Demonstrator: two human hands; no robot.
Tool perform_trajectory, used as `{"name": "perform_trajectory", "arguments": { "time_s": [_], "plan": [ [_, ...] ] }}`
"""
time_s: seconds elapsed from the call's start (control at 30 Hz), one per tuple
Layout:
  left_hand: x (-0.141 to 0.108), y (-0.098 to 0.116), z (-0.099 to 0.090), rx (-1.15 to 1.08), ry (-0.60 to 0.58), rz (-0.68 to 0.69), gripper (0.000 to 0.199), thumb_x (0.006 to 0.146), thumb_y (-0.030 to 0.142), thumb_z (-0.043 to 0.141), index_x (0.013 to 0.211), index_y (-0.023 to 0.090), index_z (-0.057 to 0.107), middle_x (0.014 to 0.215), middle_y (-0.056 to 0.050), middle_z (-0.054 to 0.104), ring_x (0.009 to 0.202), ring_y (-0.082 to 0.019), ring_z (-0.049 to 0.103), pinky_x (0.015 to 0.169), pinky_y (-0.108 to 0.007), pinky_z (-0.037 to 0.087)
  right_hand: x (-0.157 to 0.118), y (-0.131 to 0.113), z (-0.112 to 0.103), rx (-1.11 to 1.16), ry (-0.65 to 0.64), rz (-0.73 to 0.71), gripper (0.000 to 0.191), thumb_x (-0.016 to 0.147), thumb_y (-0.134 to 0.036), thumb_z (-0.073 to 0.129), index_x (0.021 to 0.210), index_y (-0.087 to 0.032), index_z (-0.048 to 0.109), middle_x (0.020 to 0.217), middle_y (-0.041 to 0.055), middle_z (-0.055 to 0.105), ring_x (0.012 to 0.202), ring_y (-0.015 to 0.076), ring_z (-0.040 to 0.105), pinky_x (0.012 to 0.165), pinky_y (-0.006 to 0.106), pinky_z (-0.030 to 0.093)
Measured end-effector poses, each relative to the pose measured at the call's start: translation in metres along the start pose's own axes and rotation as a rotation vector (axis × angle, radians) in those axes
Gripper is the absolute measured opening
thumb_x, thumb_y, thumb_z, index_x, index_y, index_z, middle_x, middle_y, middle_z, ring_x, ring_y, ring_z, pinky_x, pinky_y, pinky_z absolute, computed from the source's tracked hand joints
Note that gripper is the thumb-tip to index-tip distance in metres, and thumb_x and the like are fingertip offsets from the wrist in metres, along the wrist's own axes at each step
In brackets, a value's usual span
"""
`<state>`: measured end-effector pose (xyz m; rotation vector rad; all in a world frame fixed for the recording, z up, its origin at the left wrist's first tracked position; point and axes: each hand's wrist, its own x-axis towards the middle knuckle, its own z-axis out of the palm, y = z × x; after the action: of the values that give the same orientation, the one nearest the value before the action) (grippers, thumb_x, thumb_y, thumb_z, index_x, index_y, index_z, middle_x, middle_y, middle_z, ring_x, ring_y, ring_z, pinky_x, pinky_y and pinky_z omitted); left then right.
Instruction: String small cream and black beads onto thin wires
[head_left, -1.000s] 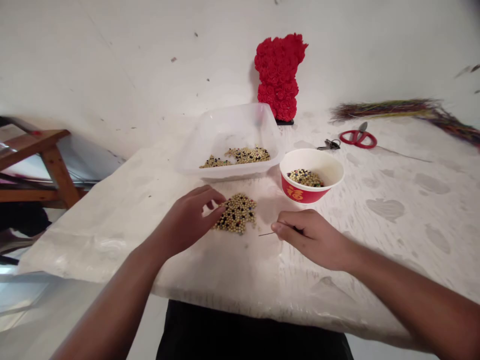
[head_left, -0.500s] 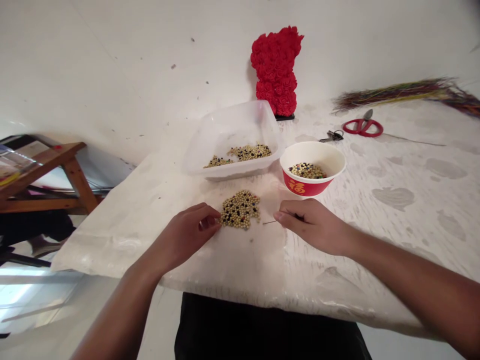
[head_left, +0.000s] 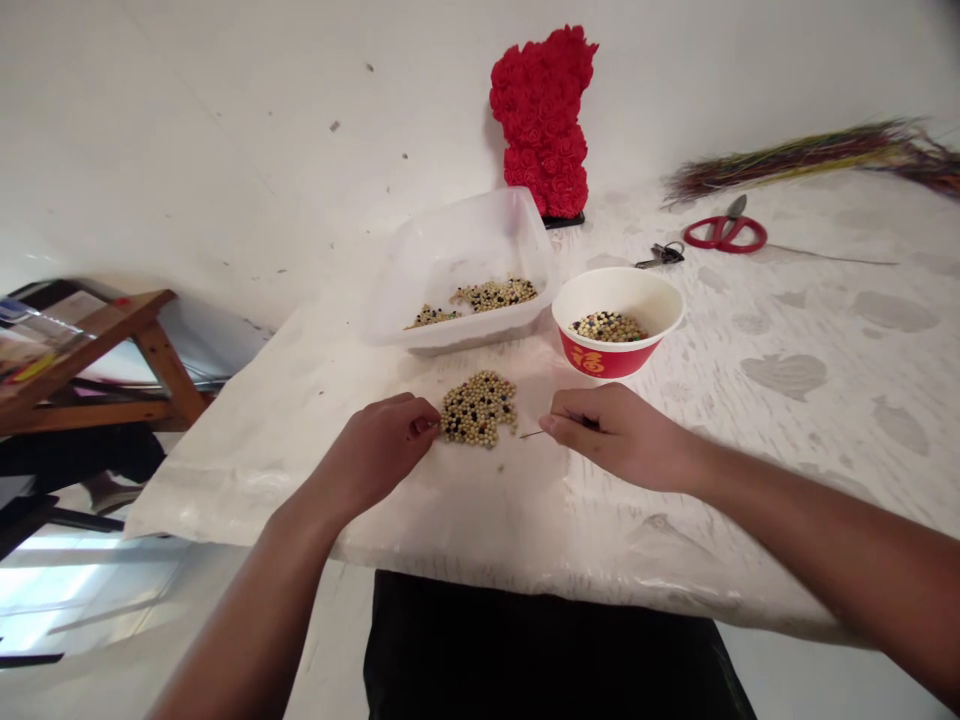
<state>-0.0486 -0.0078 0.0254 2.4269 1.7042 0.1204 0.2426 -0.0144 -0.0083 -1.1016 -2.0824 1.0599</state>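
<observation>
Head view: the left hand's [head_left: 390, 445] fingertips pinch narrowly at the nine o'clock edge of the beads [head_left: 474, 408]; whether they hold one, I cannot tell. The right hand [head_left: 619, 435] grips a wire [head_left: 532, 435] at the pile's four o'clock. A hard jab could scatter beads, and strays could roll off the table's [head_left: 465, 530] six o'clock edge. The bowl [head_left: 619, 361] and tub [head_left: 465, 235] crowd two and twelve; room opens toward seven.

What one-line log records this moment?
left hand: at left edge of cream-black round bead pile; left grip: unclear; right hand: holding thin dark strand
</observation>
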Motion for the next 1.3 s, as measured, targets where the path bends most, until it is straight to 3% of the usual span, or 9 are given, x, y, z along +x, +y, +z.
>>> {"name": "perform_trajectory", "arguments": {
  "time_s": [0.3,0.47,0.67,0.87,1.0,1.1,1.3],
  "plan": [
    [0.005,0.001,-0.004,0.061,-0.025,0.060,0.018,0.089,0.029,0.051,0.085,0.025,0.068,0.087,-0.001,0.069,0.074,-0.017,0.063,0.067,-0.030,0.047,0.000,0.000,-0.001,-0.028,-0.003,-0.021,0.041,0.099,-0.039,0.047,0.065,-0.019,0.038,0.060,-0.0044,0.038,0.058,0.0101,0.037,0.054,0.026,0.028],
    [0.006,-0.001,-0.011,-0.035,-0.013,0.067,0.014,0.088,0.027,0.054,0.086,0.024,0.067,0.090,0.000,0.069,0.076,-0.016,0.063,0.070,-0.030,0.049,-0.001,0.000,-0.001,-0.022,0.000,-0.022,0.040,0.099,-0.039,0.047,0.065,-0.019,0.038,0.060,-0.0047,0.038,0.057,0.0100,0.036,0.054,0.026,0.027],
    [0.031,0.024,-0.015,-0.132,0.102,0.212,0.009,0.086,0.024,0.060,0.085,0.021,0.068,0.082,0.000,0.066,0.074,-0.014,0.060,0.072,-0.028,0.048,0.001,0.001,0.000,0.054,0.018,-0.016,0.033,0.097,-0.037,0.052,0.070,-0.019,0.047,0.064,-0.0043,0.043,0.060,0.0106,0.039,0.054,0.026,0.030],
    [0.052,0.036,-0.005,-0.065,0.035,0.251,0.011,0.086,0.021,0.059,0.086,0.020,0.070,0.082,0.000,0.065,0.073,-0.014,0.060,0.070,-0.029,0.046,-0.001,0.003,-0.002,0.110,0.038,0.027,0.029,0.095,-0.040,0.056,0.076,-0.018,0.060,0.062,-0.0047,0.043,0.058,0.0102,0.039,0.052,0.025,0.029],
    [0.043,0.035,-0.004,-0.047,0.091,0.235,0.016,0.088,0.022,0.060,0.101,0.023,0.070,0.098,-0.001,0.064,0.079,-0.014,0.060,0.073,-0.029,0.046,-0.001,0.002,-0.003,0.078,0.094,0.031,0.031,0.095,-0.041,0.057,0.075,-0.018,0.061,0.061,-0.0047,0.043,0.058,0.0098,0.039,0.052,0.025,0.028],
    [0.023,0.043,-0.009,-0.058,0.105,0.244,0.011,0.090,0.023,0.059,0.097,0.024,0.067,0.096,0.001,0.063,0.078,-0.013,0.058,0.070,-0.028,0.044,-0.001,0.001,-0.003,0.035,0.115,0.015,0.038,0.097,-0.045,0.053,0.070,-0.018,0.055,0.060,-0.0044,0.043,0.059,0.0099,0.040,0.053,0.026,0.029],
    [-0.013,0.060,0.000,-0.032,-0.084,0.297,0.007,0.092,0.024,0.059,0.095,0.027,0.065,0.093,0.004,0.064,0.069,-0.011,0.056,0.064,-0.026,0.042,0.000,-0.002,-0.003,-0.030,0.166,0.002,0.042,0.098,-0.042,0.049,0.064,-0.018,0.045,0.059,-0.0046,0.040,0.058,0.0094,0.038,0.053,0.027,0.028]
  ]
}}
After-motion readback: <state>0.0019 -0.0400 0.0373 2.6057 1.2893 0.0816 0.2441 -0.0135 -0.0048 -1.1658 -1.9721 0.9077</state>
